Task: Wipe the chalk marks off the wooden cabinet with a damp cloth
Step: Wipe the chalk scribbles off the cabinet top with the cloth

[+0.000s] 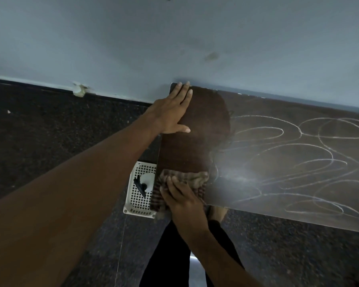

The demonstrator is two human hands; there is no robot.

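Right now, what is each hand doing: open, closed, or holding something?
Left hand: open, flat on the cabinet top.
Right hand: open, pressing the cloth down at the near edge.

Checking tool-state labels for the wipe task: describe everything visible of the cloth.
The cloth is a brown-and-tan checked fabric, bunched and creased rather than spread flat. It lies on the near left corner of the cabinet top, with part of it hanging past the corner. The right hand presses on it and covers its near part. The wood just behind it looks darker and bears no chalk. Whether it is damp cannot be told.
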